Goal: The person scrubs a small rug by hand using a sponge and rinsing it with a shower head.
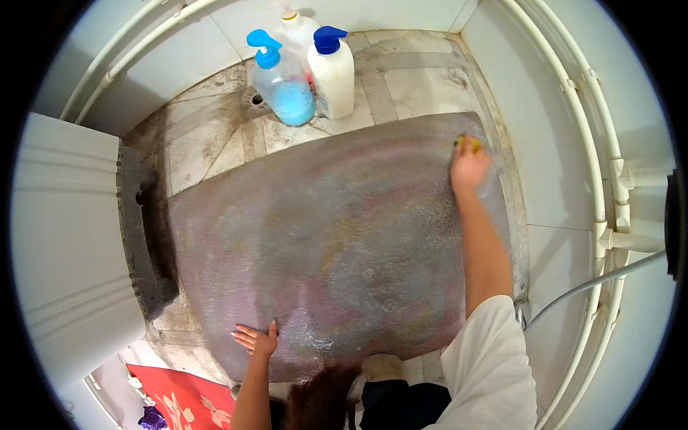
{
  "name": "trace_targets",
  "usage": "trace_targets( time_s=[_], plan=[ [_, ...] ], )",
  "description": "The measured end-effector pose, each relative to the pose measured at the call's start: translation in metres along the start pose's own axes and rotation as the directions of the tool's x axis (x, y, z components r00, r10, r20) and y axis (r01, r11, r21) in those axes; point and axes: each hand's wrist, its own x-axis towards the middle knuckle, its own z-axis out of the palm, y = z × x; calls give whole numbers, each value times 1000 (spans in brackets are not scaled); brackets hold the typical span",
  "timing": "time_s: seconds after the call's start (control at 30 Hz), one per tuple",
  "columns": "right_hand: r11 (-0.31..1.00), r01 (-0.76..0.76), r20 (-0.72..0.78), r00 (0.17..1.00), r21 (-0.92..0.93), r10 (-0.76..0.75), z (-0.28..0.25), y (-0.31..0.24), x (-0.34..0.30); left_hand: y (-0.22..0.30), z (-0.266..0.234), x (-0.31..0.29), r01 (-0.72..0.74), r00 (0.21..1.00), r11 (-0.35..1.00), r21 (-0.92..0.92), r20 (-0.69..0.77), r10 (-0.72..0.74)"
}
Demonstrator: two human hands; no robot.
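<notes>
A large grey mat (358,244) with faded pinkish patches lies flat on the floor, wet with some white suds near its front edge. My right hand (469,166) is at the mat's far right corner, closed around a small yellow sponge (474,145); the fingers hide most of it. My left hand (258,340) rests on the mat's near left part, fingers spread and holding nothing.
Behind the mat stand a clear pump bottle of blue liquid (292,104), a white bottle with a dark blue pump (335,82) and another white pump bottle (297,34). A white cabinet (79,236) stands left, a red mat (183,398) lower left, white pipes (584,136) right.
</notes>
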Motion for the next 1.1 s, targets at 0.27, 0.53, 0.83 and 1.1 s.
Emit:
trace_targets(
  time_s=[0.27,0.53,0.83,1.1],
  plan=[
    [852,438,30,885,287,-465,-11,-83,-39,-6,-2,4,47,999,999,-9,10,-46],
    [992,85,107,990,94,-95,16,26,46,-23,4,20,-21,999,999,-38,-29,20],
    [950,245,205,937,194,-284,-73,105,-102,-24,5,20,-65,997,998,-8,-34,65],
    [926,322,367,851,198,-375,-149,159,-261,-19,15,26,-65,994,998,-10,-86,63]
  ],
)
